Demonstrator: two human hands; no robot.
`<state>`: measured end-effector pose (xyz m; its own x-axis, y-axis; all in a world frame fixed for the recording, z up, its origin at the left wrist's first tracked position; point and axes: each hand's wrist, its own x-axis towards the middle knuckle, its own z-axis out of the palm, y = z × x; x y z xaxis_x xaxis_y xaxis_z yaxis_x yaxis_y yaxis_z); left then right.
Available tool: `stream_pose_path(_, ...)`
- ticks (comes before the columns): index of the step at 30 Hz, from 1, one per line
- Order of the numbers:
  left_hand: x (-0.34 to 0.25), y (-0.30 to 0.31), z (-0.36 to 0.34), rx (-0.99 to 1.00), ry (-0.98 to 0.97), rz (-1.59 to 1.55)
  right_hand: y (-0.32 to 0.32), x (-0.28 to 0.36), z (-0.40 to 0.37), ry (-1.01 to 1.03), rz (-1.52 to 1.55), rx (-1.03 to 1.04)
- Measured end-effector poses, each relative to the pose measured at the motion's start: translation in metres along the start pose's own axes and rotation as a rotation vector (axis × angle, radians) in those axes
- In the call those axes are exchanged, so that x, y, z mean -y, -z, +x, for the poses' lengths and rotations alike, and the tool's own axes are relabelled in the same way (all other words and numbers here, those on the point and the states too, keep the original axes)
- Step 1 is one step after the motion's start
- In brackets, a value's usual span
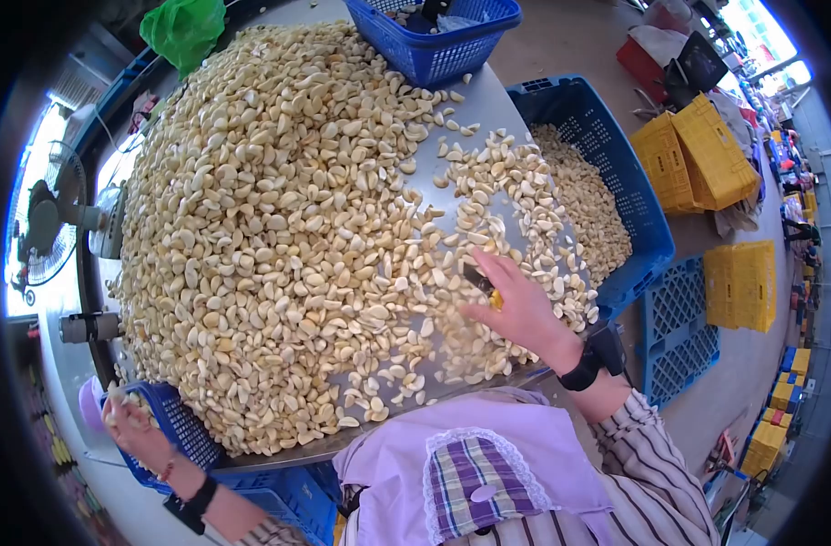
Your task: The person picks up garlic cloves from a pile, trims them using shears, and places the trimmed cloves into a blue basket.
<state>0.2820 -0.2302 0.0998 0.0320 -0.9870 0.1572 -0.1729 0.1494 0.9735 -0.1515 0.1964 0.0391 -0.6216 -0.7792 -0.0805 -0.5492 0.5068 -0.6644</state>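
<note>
A large heap of peeled garlic cloves (pixel 270 209) covers the metal table (pixel 356 382). My right hand (pixel 525 314) is over the cloves at the table's right side, its fingers closed round a small knife (pixel 477 279) with a dark end and a bit of yellow. Cloves just left of that hand are blurred by motion. At the lower left, my left hand (pixel 141 439) is over a small blue basket (pixel 186 432). Its fingers are curled, with pale garlic cloves at the fingertips.
A big blue crate (pixel 648 218) holding many cloves stands at the table's right edge. Another blue basket (pixel 452 50) sits at the far edge, near a green bag (pixel 183 35). Yellow crates (pixel 716 150) and a blue pallet (pixel 679 332) are on the floor; a fan (pixel 56 214) stands left.
</note>
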Motion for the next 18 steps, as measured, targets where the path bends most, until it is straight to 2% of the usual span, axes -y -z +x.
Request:
stream_pose_path(1, 0.015, 0.042, 0.027, -0.006, -0.004, 0.005, -0.004, -0.003, 0.001, 0.020, -0.182, 0.044)
stream_pose_path(3, 0.040, 0.117, 0.076, 0.072, -0.343, 1.054, -0.010, -0.011, 0.003, 0.010, -0.261, 0.122)
stream_pose_path(4, 0.023, 0.116, 0.066, -0.013, -0.375, 1.450, -0.017, -0.022, 0.005, -0.022, -0.359, 0.152)
stream_pose_path(5, 0.002, 0.092, 0.047, -0.126, -0.360, 1.684, -0.023, -0.034, 0.007, -0.055, -0.457, 0.183)
stream_pose_path(7, -0.029, 0.037, 0.011, -0.257, -0.439, 1.823, -0.019, -0.057, 0.020, -0.052, -0.419, 0.142)
stream_pose_path(9, -0.042, -0.034, -0.030, -0.223, -0.586, 1.686, -0.008, -0.077, 0.035, -0.162, -0.504, -0.062)
stream_pose_path(11, -0.029, -0.096, -0.069, 0.005, -0.766, 1.232, 0.006, -0.116, 0.048, -0.151, -0.498, -0.123)
stream_pose_path(12, -0.020, -0.129, -0.091, 0.168, -0.809, 0.988, 0.014, -0.122, 0.053, -0.157, -0.504, -0.124)
stream_pose_path(13, -0.038, -0.181, -0.132, 0.349, -0.829, 0.711, 0.023, -0.127, 0.059, -0.243, -0.569, -0.164)
stream_pose_path(14, -0.037, -0.214, -0.161, 0.570, -0.602, 0.471, 0.031, -0.132, 0.064, -0.325, -0.633, -0.203)
stream_pose_path(16, -0.016, -0.263, -0.201, 0.999, -0.661, 0.254, 0.046, -0.147, 0.067, -0.387, -0.657, -0.261)
stream_pose_path(18, -0.003, -0.293, -0.236, 1.352, -0.820, 0.362, 0.058, -0.162, 0.059, -0.438, -0.629, -0.387)
